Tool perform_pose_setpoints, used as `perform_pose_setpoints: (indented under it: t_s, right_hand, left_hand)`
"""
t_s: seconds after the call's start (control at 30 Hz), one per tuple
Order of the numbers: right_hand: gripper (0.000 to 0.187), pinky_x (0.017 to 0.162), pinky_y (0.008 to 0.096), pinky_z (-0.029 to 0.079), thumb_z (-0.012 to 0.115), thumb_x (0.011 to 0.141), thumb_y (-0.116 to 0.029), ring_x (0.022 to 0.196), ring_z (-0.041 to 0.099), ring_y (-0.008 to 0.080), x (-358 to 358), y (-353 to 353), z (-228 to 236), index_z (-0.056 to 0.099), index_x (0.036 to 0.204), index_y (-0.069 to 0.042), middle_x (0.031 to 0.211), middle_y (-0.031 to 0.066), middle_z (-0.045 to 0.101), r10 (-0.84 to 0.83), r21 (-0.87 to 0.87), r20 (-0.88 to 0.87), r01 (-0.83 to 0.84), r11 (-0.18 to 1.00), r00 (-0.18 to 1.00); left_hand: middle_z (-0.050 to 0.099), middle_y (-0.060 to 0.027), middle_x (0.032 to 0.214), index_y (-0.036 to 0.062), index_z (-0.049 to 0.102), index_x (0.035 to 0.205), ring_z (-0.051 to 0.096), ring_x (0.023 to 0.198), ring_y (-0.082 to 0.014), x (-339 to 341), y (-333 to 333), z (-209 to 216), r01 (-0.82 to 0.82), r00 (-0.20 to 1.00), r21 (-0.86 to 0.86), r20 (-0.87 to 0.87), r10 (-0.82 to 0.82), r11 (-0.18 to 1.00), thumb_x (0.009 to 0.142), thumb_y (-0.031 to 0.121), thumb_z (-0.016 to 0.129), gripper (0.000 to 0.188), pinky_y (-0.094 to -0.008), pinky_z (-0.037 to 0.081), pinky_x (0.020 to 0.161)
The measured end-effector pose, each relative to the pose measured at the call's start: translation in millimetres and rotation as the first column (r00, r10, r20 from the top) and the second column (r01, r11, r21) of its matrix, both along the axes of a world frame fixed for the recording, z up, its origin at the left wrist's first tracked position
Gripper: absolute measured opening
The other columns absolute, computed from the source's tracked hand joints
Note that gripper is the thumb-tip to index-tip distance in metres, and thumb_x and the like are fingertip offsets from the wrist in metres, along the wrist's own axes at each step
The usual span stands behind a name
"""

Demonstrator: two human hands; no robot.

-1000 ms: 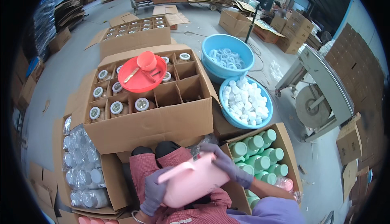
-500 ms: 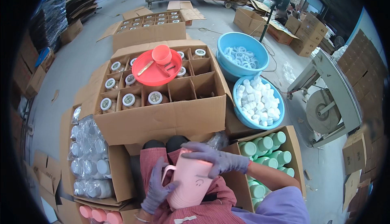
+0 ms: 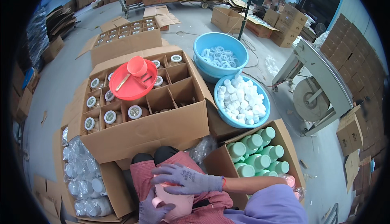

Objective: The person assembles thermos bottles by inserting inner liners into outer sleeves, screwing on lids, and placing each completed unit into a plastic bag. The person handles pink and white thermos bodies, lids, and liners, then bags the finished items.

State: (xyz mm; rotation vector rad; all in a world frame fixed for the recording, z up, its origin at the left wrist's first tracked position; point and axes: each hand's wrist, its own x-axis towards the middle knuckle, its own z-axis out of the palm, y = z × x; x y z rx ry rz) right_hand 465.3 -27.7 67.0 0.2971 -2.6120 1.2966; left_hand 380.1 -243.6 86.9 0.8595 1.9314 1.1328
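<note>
Working station seen from above, parts in descending order of size. The largest part is the divided cardboard carton (image 3: 150, 136), its near edge facing my knees. Off its near left corner stands the left carton (image 3: 118, 187); off its near right corner, the right carton (image 3: 221, 163). Beside the divided carton's right edge are an upper blue basin (image 3: 199, 66) and, nearer me, a lower blue basin (image 3: 235, 123). A red dish (image 3: 130, 90) rests over the middle of the divided carton.

The pink jug (image 3: 181, 204) is over my lap (image 3: 140, 171), before the divided carton's near edge and between the two side cartons. My gloved left hand (image 3: 153, 211) holds it at the handle side, fingers and thumb closed about the body. My gloved right hand (image 3: 185, 178) lies palm down across its top, fingers and thumb narrowly parted; whether they squeeze I cannot tell.

Smaller parts: green jugs (image 3: 260, 162) fill the right carton; white-lidded jars (image 3: 135, 112) line the divided carton's near and left edges; a red cup (image 3: 137, 65) sits near the dish's far rim; white caps (image 3: 243, 102) heap the lower basin; pale rings (image 3: 221, 55) lie in the upper.
</note>
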Motion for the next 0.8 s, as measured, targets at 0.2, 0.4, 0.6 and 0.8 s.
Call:
perform_pose_setpoints:
  t_s: [0.2, 0.4, 0.6, 0.8]
  right_hand:
    - [0.038, 0.097, 0.0422, 0.047, 0.063, 0.092, -0.026, 0.111, 0.059, 0.0355, -6.1, 74.5, 8.6, 0.060, 0.122, -0.004, 0.118, 0.0181, 0.060, -0.266, -0.179, -0.055, 0.253, 0.951, 0.962]
    - [0.050, 0.093, 0.0462, 0.049, 0.065, 0.080, -0.015, 0.108, 0.061, 0.0351, 125.7, 329.6, -131.6, 0.059, 0.129, -0.015, 0.124, 0.0174, 0.058, -0.899, 0.725, -0.185, 0.673, 0.147, 0.397]
    - [0.053, 0.085, 0.0456, 0.053, 0.072, 0.076, -0.012, 0.100, 0.064, 0.0327, 166.8, 354.7, -146.3, 0.059, 0.128, -0.013, 0.120, 0.0173, 0.059, -0.969, 0.816, 0.033, 0.553, 0.167, 0.244]
    - [0.055, 0.096, 0.0397, 0.049, 0.075, 0.080, -0.011, 0.111, 0.061, 0.0282, 40.6, 125.1, 19.3, 0.056, 0.131, -0.003, 0.127, 0.0163, 0.058, -0.443, -0.125, 0.065, 0.448, 0.885, 0.894]
  left_hand:
    - [0.057, 0.0025, 0.070, 0.0012, 0.061, 0.119, 0.048, 0.050, -0.0068, -41.2, -25.9, -30.5, -0.312, 0.664, 0.062, 0.728, 0.171, 0.948, 0.092, 0.030, 0.065, 0.040, -0.0228, 0.039, 0.044]
    - [0.030, 0.0113, 0.061, 0.0176, 0.055, 0.093, 0.024, 0.048, -0.0016, -34.5, -28.8, -11.1, -0.819, -0.124, 0.100, 0.931, -0.343, 0.565, 0.104, 0.037, 0.049, 0.023, -0.0197, 0.022, 0.045]
    - [0.028, 0.0104, 0.067, 0.0184, 0.054, 0.090, 0.025, 0.056, -0.0024, -15.1, -25.9, -37.9, -0.931, -0.221, -0.129, 0.944, -0.244, 0.342, 0.105, 0.044, 0.047, 0.031, -0.0227, 0.024, 0.051]
    - [0.039, 0.0066, 0.067, 0.0123, 0.057, 0.109, 0.039, 0.061, -0.0081, -5.6, -30.3, -64.4, -0.934, -0.064, -0.001, 0.984, -0.166, 0.357, 0.105, 0.048, 0.042, 0.039, -0.0257, 0.041, 0.064]
